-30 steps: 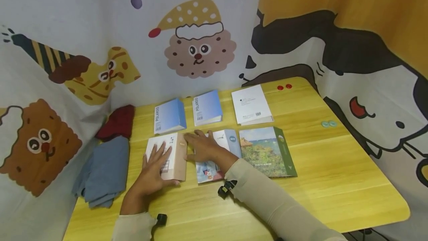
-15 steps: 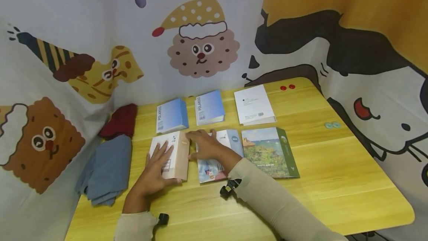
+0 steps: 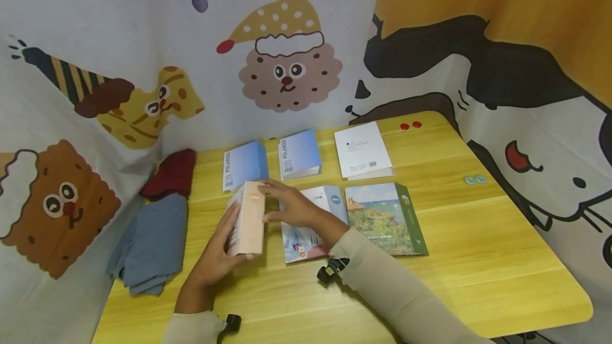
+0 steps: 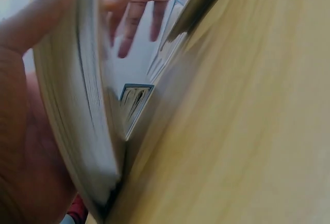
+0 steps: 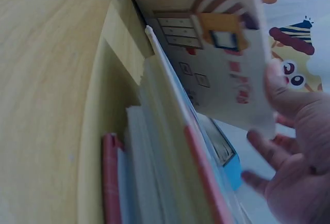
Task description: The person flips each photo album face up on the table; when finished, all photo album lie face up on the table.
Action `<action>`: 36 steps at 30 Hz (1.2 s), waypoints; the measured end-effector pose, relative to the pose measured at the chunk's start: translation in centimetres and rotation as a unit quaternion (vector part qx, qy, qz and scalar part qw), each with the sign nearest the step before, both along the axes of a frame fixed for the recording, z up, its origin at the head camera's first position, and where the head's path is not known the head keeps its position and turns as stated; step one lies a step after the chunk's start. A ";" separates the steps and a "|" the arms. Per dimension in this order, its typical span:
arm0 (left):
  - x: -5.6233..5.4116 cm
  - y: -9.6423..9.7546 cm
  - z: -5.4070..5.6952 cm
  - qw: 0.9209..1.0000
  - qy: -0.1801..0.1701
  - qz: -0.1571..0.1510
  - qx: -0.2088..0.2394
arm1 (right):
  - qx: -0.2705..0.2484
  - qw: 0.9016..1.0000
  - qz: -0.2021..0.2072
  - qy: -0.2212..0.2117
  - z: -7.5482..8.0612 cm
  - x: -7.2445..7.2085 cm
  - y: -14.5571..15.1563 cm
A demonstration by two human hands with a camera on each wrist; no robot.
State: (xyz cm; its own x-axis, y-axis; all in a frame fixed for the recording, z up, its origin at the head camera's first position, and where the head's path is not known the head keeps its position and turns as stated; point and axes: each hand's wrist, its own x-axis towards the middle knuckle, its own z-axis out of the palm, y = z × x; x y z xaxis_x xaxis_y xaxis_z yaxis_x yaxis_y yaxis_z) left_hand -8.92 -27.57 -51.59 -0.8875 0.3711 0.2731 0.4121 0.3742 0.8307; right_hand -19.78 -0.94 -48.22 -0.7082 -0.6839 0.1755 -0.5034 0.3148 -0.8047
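Observation:
A thick photo album (image 3: 248, 216) with a beige spine stands tilted up on the table, its page edges (image 4: 77, 79) showing in the left wrist view. My left hand (image 3: 215, 259) grips it, thumb at the near end and fingers along the left cover. At the far end of the spine my right hand (image 3: 296, 206) touches the album, its other fingers spread in the right wrist view. That view also shows a cover with a small drawn house (image 5: 221, 33). Just right lies a white and blue album (image 3: 298, 232), partly under the right forearm.
A green-spined photo album (image 3: 377, 216) lies farther right. Behind are two blue Polaroid albums (image 3: 244, 163) and a white one (image 3: 363, 150). Folded blue cloth (image 3: 155, 243) and dark red cloth (image 3: 172, 174) lie left; red buttons (image 3: 411, 125) and green buttons (image 3: 475, 179) lie right.
The beige-spined album, flat before, has been tipped up on the table. My left hand has turned with it, from lying on the cover to gripping it; the right hand stays at the far end.

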 end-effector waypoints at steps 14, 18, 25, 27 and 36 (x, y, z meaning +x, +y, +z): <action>1.3 1.8 0.3 0.997 0.020 0.006 0.071 | -0.141 0.977 0.023 -0.157 0.6 3.0 -0.8; 1.5 2.4 0.0 0.995 0.031 0.006 0.093 | -0.141 0.980 0.025 -0.141 0.5 3.4 -0.8; 2.2 2.5 0.5 0.990 0.049 0.032 0.127 | -0.092 0.991 0.051 -0.079 0.0 3.8 -0.8; 2.4 2.3 0.8 0.986 0.048 0.029 0.156 | -0.064 0.995 0.056 -0.048 -0.2 3.9 -0.9; 2.6 0.7 1.8 0.980 0.061 -0.003 0.189 | 0.049 0.997 0.050 0.044 -0.5 4.3 -1.3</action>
State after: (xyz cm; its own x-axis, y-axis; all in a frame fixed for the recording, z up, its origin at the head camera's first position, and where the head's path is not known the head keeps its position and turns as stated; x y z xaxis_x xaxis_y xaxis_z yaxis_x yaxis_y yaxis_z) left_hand -6.35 -26.82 -49.82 -0.8382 0.2282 0.4953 0.5176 0.0467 0.8544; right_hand -15.45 -2.28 -48.76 -0.6205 -0.7671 0.1632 -0.6037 0.3344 -0.7237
